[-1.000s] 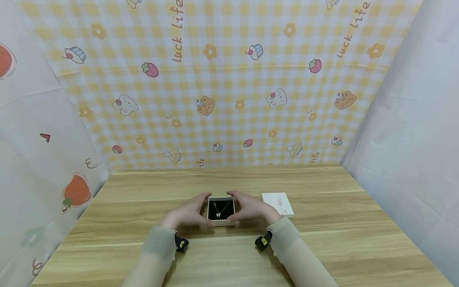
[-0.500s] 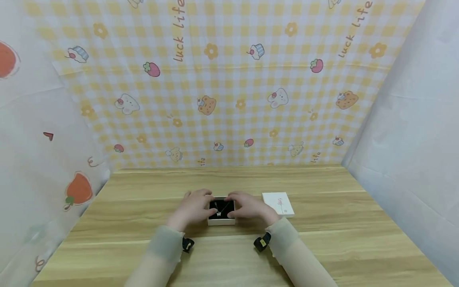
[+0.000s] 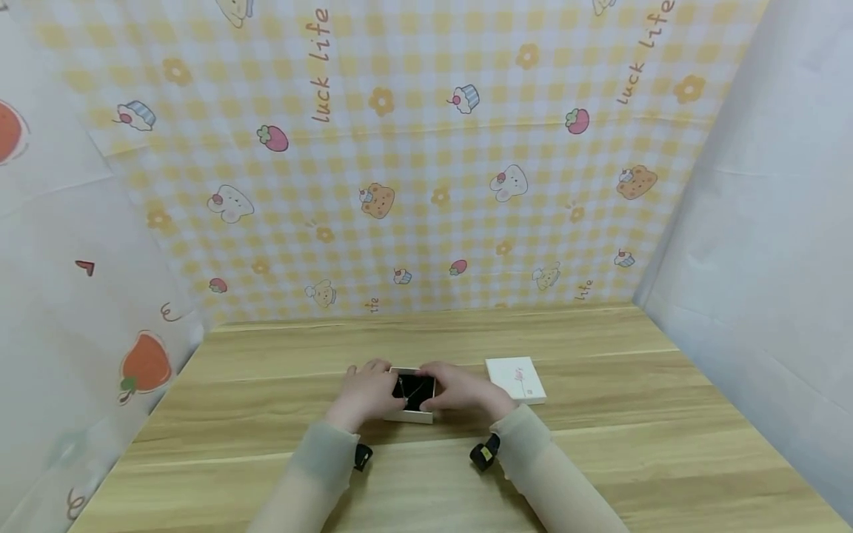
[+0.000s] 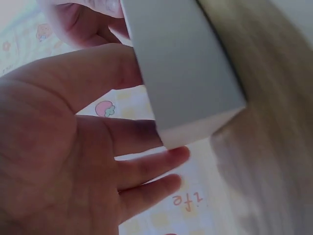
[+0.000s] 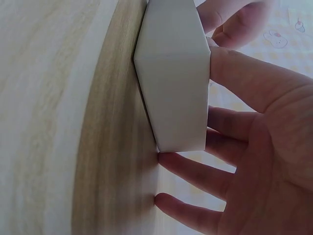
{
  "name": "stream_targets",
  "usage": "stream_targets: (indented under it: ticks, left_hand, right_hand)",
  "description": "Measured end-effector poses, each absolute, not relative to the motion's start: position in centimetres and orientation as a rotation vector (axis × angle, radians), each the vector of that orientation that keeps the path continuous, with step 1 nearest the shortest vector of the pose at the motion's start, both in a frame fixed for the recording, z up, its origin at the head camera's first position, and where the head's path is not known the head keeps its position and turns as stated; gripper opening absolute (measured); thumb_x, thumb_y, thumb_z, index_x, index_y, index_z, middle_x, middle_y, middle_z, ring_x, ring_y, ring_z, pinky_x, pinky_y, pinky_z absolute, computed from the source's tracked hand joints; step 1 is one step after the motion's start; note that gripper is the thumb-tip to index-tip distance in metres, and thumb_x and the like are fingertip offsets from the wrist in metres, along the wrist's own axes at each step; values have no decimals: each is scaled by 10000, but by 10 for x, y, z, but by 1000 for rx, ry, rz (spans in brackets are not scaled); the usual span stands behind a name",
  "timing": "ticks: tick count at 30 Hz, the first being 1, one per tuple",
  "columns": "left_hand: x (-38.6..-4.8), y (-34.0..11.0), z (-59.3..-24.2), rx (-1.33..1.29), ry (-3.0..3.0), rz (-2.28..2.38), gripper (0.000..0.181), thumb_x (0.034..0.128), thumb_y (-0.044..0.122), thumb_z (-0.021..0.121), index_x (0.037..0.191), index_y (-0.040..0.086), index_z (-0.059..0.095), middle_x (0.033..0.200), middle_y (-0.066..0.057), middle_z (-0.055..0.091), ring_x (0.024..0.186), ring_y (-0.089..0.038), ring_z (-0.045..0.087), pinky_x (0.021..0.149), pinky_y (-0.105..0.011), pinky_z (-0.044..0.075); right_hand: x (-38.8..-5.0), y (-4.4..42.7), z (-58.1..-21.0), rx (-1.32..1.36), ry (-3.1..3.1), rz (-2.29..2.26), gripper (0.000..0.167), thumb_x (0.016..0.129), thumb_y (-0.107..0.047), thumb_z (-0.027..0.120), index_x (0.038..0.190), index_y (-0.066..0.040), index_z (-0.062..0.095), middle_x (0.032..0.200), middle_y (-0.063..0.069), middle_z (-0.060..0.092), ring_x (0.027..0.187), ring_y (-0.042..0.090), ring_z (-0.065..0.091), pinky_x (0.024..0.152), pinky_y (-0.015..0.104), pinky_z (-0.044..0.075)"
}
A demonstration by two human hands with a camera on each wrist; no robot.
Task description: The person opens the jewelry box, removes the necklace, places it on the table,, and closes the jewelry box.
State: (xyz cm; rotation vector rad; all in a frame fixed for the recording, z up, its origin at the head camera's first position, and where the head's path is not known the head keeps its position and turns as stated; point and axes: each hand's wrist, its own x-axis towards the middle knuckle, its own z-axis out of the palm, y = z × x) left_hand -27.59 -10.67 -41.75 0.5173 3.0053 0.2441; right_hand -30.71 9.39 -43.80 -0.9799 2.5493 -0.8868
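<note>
A small white jewelry box stands without its lid on the table in the head view. Inside it lies a black insert bearing a thin necklace. My left hand is at the box's left side, its thumb over the rim by the chain and its index finger at the far corner. My right hand holds the right side, thumb at the front right and fingers behind. Both wrist views show the box's pale outer walls with thumbs reaching over the top edge. The thumb tips inside are hidden there.
A white lid with pink print lies on the table to the right of the box, just past my right hand. The wooden table meets a checked cloth backdrop at the back. Pale cloths hang on both sides.
My left hand has gone from beside the box to over its left rim, its thumb now above the insert. The box has turned slightly. My right hand has stayed nearly in place.
</note>
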Motion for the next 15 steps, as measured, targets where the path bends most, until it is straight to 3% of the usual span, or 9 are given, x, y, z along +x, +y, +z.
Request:
stream_targets:
  ticks: [6, 11, 15]
  left_hand:
    - [-282, -101, -415, 454, 2946, 248, 314, 789, 350, 713, 976, 98, 710, 1191, -116, 590, 1096, -307, 520, 974, -627, 323]
    - [-286, -101, -417, 451, 2950, 285, 435, 759, 363, 739, 1063, 57, 685, 1135, -99, 604, 1037, -285, 530, 958, -618, 340]
    - [-286, -104, -419, 469, 2952, 306, 487, 745, 364, 746, 1104, 43, 670, 1145, -102, 611, 1058, -292, 536, 955, -624, 344]
  right_hand:
    - [-307, 94, -439, -956, 2547, -900, 612, 863, -234, 744, 1384, -31, 495, 1378, 94, 508, 1161, 207, 513, 990, 387, 414]
    - [-309, 95, -441, -944, 2530, -938, 597, 860, -228, 751, 1373, -45, 506, 1333, 60, 535, 1032, 154, 528, 917, 333, 430]
    - [-310, 95, -441, -937, 2528, -950, 592, 855, -224, 756, 1363, -46, 510, 1322, 54, 542, 1089, 146, 521, 952, 338, 419]
